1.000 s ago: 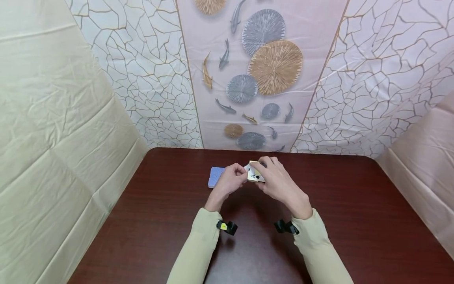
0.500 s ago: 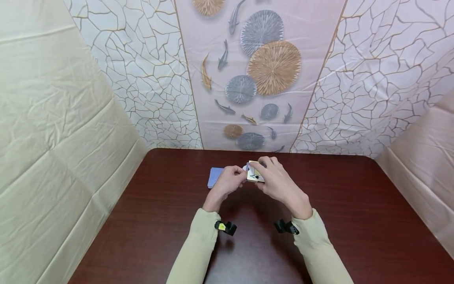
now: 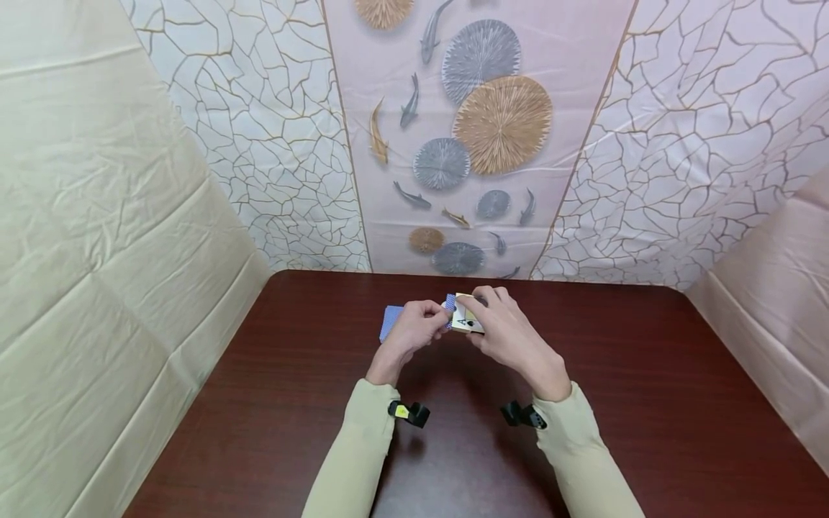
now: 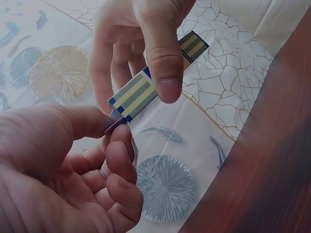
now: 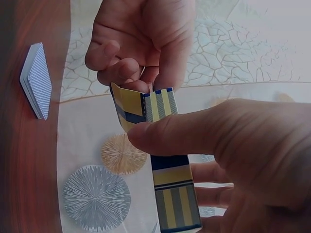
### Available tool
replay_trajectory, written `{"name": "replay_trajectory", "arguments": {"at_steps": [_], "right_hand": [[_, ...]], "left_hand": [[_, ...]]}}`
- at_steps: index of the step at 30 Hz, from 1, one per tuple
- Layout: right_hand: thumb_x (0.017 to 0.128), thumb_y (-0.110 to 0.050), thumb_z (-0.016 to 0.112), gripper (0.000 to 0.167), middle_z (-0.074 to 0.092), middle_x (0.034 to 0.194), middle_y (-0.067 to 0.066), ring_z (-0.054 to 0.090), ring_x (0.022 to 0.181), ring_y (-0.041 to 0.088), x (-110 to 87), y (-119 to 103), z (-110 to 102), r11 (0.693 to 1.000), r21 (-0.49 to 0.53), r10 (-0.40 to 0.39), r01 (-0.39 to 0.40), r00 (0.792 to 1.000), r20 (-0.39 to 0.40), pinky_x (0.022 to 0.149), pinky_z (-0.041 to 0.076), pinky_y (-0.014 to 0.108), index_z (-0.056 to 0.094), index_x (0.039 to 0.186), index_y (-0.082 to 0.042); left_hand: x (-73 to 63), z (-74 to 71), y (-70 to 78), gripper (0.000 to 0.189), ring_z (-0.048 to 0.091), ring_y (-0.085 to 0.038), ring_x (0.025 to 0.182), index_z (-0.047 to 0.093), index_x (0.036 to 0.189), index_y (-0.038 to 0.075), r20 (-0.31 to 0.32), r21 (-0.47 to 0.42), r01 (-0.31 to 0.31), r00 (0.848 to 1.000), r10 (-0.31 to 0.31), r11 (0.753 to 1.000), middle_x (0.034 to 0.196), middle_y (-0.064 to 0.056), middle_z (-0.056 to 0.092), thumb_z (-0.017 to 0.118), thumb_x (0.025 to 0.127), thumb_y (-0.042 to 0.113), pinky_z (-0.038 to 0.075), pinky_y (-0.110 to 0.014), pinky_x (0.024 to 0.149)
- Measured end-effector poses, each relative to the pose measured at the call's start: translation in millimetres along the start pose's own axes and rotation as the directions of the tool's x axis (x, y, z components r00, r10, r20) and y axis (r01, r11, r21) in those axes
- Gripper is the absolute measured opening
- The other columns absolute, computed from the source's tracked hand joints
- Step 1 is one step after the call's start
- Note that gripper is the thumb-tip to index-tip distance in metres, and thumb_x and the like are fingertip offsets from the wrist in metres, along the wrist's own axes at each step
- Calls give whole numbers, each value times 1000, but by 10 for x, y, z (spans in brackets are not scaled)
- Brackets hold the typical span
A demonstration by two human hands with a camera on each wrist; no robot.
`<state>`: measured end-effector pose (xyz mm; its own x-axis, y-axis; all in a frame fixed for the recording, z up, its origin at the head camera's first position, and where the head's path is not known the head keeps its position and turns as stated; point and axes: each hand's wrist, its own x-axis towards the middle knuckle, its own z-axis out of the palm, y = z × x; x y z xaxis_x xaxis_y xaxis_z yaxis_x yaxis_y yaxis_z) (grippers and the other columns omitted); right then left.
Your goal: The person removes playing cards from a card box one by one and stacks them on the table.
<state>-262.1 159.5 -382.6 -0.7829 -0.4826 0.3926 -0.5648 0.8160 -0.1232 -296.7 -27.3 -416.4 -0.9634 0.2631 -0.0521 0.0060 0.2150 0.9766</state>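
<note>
My right hand (image 3: pixel 508 331) grips a playing card box (image 3: pixel 463 316), its ace of spades print showing in the head view. In the right wrist view the thumb lies along the striped narrow side, with fingers behind. A yellow and navy panel (image 5: pixel 130 104) sticks out from one end of the box. At that end my left hand (image 3: pixel 417 327) pinches the box's end flap between thumb and index finger; the fingertips partly hide it. The left wrist view shows the other left fingers (image 4: pixel 121 179) curled below. A blue-backed deck of cards (image 5: pixel 38 82) lies on the table, partly behind the left hand.
The dark reddish-brown table (image 3: pixel 622 403) reaches back to a patterned cloth wall (image 3: pixel 414 173) with fish and round motifs. Pale cloth (image 3: pixel 116 259) hangs at the left side and more pale cloth (image 3: pixel 777 288) at the right. Black cameras are strapped to both wrists.
The left hand has shifted slightly left at the box's end. A blue-patterned strip now shows between its fingers and the box, where white showed before. The right hand and the box stay nearly still.
</note>
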Motion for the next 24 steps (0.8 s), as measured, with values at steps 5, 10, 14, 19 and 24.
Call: {"name": "replay_trajectory", "arguments": {"at_steps": [5, 10, 14, 19, 24], "right_hand": [[76, -13, 84, 63, 55, 124, 18, 49, 109, 37, -10, 3, -3, 1000, 5, 8, -8, 1000, -4, 91, 44, 50, 58, 133, -10], [76, -13, 84, 63, 54, 125, 18, 48, 109, 37, -7, 12, -3, 1000, 2, 10, -10, 1000, -7, 91, 45, 50, 57, 134, -10], [76, -13, 84, 63, 55, 125, 19, 48, 109, 37, -5, 9, -11, 1000, -2, 10, -10, 1000, -4, 91, 45, 50, 57, 134, -10], [76, -14, 83, 62, 55, 124, 19, 49, 109, 37, -5, 11, -3, 1000, -3, 14, -14, 1000, -5, 90, 45, 50, 58, 133, -9], [77, -14, 83, 62, 54, 125, 19, 48, 109, 37, 2, 18, -3, 1000, -1, 17, -17, 1000, -2, 90, 45, 50, 58, 134, -9]], "left_hand": [[-21, -7, 19, 14, 53, -14, 65, 66, 94, 6, 15, -18, 2, 1000, -2, 1000, 79, -3, 63, 63, 95, 20, 41, -24, 53], [-33, -10, 50, 13, 55, -13, 64, 63, 96, 5, 13, -51, 2, 1000, -1, 999, 78, -4, 64, 64, 94, 18, 43, -25, 54], [-31, -13, 61, 12, 54, -13, 63, 62, 97, 5, 4, -75, 13, 1000, -13, 997, 78, -5, 65, 65, 93, 16, 43, -24, 53], [-20, -36, 54, 13, 53, -13, 61, 63, 98, 3, -26, -90, 19, 999, -22, 996, 75, -3, 66, 65, 92, 15, 43, -22, 52], [-16, -80, 59, 14, 53, -14, 63, 65, 100, 4, -60, -101, 32, 997, -39, 994, 75, 0, 65, 65, 92, 15, 45, -22, 53]]}}
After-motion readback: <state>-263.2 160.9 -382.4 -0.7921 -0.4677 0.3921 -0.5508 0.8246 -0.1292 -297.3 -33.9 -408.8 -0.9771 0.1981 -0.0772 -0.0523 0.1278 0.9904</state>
